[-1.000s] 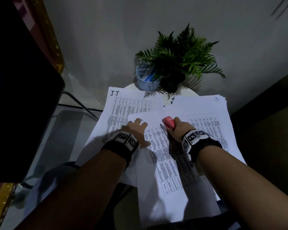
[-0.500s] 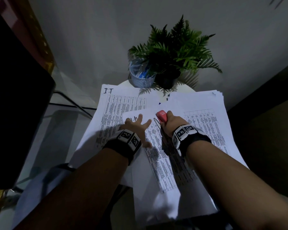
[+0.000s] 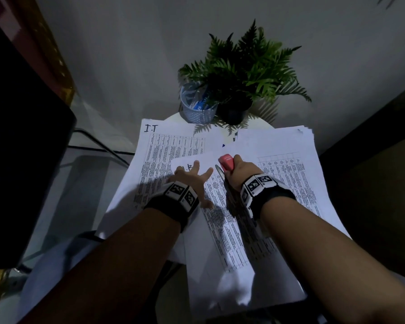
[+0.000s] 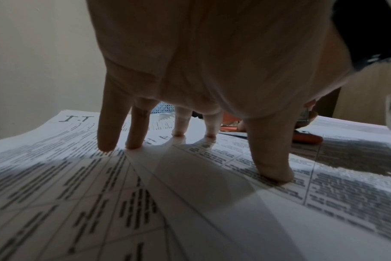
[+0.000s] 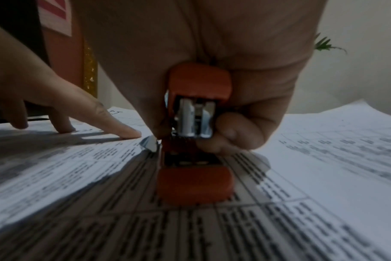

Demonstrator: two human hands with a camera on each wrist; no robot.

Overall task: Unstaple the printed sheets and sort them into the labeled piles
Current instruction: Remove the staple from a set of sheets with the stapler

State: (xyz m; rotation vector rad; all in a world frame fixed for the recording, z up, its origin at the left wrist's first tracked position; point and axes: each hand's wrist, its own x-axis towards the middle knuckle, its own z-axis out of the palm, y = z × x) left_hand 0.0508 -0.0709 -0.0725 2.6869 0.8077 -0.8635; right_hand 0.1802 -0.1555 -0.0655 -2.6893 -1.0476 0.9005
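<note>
Matt white paper sheets; stapler smooth orange plastic, shiny metal core.

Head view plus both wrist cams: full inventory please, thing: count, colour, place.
Stapled set: one, white with printed tables, centre, under both hands.
I.T pile: one, white, hand-lettered label, left of the stapled set.
Right pile: one stack, white, label not visible, right of it.
Stapler: one, red-orange with metal parts, on the stapled set near its top edge.
Mesh cup: one, pale, blue items inside, far edge of table.
Fern: one, green in dark pot, beside the cup.
Table: one, white, round, mostly covered by paper.
Left hand: fingers spread, fingertips pressing the stapled set.
Right hand: grips the stapler.
</note>
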